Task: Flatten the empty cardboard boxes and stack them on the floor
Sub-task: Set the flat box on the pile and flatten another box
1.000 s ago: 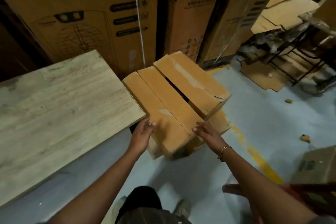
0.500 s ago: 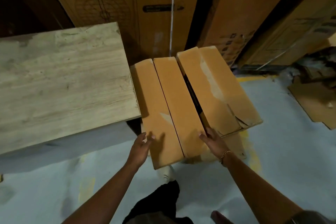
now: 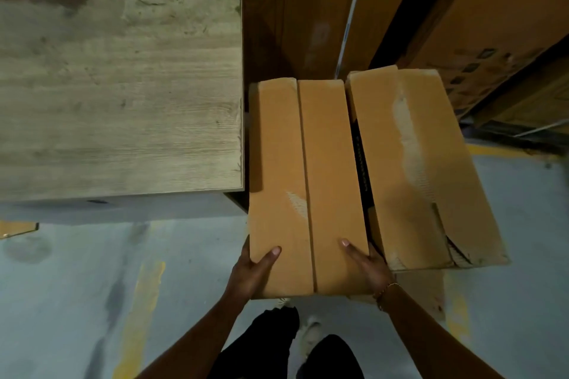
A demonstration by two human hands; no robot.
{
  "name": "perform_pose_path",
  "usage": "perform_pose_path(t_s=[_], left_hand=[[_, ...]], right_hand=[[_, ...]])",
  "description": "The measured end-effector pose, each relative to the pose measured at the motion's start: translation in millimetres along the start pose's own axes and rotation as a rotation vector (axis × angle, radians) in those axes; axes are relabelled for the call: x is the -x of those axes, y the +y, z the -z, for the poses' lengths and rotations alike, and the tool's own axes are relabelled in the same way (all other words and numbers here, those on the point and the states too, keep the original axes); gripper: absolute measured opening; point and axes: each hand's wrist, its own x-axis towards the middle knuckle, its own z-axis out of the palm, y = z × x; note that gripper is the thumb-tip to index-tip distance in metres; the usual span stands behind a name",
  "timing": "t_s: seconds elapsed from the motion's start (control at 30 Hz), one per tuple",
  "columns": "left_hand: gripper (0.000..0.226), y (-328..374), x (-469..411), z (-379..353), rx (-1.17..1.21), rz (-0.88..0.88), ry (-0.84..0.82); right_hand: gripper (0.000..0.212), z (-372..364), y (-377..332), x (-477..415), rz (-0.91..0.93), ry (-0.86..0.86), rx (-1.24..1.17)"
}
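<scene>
Gripping the near edge of the cardboard box: left hand and right hand, thumbs on top, fingers hidden underneath. I note the box just right of the wooden table, flaps gapped.

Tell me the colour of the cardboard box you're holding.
Cardboard box: plain orange-tan, best seen in head view.

Cardboard box right of table
</scene>
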Motion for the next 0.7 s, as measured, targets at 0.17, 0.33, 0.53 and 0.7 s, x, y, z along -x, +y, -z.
perform_pose_path(t_s=[0.17,0.33,0.53,0.7], left_hand=[[0.089,0.9,17.9,-8.0,0.056,-0.105,0.126],[0.098,20.8,65.1,-3.7,0.099,-0.158,0.164],[0.103,58.6,135.5,-7.6,0.138,-0.233,0.173],[0.096,95.4,183.4,0.2,0.180,-0.330,0.202]], right_hand=[[0.085,4.5,-0.9,11.9,0.104,-0.008,-0.074],[0.080,24.9,-25.6,53.4,0.169,-0.031,-0.057],[0.058,54.7,-88.2,131.9,0.256,-0.025,-0.024],[0.046,75.5,-133.5,176.3,0.398,0.031,0.087]])
